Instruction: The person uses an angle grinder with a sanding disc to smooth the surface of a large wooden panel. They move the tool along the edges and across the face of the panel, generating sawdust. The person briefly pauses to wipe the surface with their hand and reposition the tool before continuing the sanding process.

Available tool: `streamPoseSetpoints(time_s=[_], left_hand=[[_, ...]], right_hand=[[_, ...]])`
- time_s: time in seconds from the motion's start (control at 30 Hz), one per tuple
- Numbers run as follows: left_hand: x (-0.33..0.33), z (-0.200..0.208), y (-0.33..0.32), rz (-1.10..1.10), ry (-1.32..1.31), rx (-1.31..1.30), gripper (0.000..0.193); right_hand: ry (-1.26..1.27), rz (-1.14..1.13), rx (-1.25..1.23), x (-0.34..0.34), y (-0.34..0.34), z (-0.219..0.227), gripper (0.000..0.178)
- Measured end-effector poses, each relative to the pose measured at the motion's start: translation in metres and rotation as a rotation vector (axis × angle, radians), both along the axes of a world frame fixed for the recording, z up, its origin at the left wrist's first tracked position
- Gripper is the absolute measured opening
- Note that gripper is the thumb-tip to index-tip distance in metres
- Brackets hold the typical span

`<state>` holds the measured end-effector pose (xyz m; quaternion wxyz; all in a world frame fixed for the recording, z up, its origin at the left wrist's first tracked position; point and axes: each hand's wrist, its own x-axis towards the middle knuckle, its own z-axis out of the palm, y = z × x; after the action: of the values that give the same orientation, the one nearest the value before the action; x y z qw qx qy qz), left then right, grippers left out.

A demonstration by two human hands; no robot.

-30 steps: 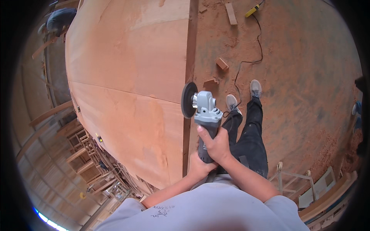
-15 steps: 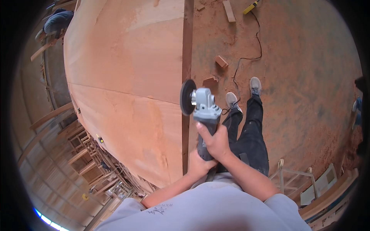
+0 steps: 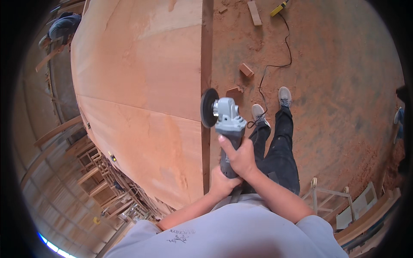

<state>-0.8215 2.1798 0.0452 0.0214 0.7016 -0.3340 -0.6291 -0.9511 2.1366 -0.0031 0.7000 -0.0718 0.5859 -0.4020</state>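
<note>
Both my hands are closed around an angle grinder (image 3: 230, 118) with a grey metal head and a dark body. My right hand (image 3: 241, 158) wraps the body just behind the head, its thumb lying along the near side. Lower down, my left hand (image 3: 222, 184) grips the rear end. A round black disc (image 3: 209, 108) on the grinder stands on edge, facing left, over the side edge of a large wooden panel (image 3: 142, 86). Whether the disc touches the panel's edge I cannot tell. Pale dust patches and a seam mark the panel.
Wood blocks (image 3: 246, 70) lie on the dusty floor (image 3: 335, 86) beside my shoes. A black cord (image 3: 287, 43) runs from a yellow power strip (image 3: 279, 8) toward my feet. Another person (image 3: 64, 26) bends at the far left. Wooden frames (image 3: 97, 172) stand beyond the panel.
The panel's edge has shifted very slightly left in view. My grip on the grinder and its pose look the same.
</note>
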Motion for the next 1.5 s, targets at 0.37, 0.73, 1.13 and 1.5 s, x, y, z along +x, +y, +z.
streamPoseSetpoints(time_s=[0.37,0.73,1.13,1.5], left_hand=[[-0.011,0.002,-0.002,0.048,0.003,-0.026,0.032],[-0.007,-0.005,-0.006,0.050,0.049,0.010,0.027],[-0.013,-0.005,-0.006,0.091,0.041,0.000,0.030],[-0.005,-0.002,0.012,0.004,-0.012,0.070,0.034]], right_hand=[[-0.002,-0.056,-0.075,0.003,0.002,-0.004,0.040],[-0.097,-0.086,0.009,0.004,-0.002,-0.010,0.043],[-0.130,-0.083,0.027,-0.001,-0.006,-0.008,0.048],[-0.087,-0.054,0.040,0.008,0.020,-0.018,0.045]])
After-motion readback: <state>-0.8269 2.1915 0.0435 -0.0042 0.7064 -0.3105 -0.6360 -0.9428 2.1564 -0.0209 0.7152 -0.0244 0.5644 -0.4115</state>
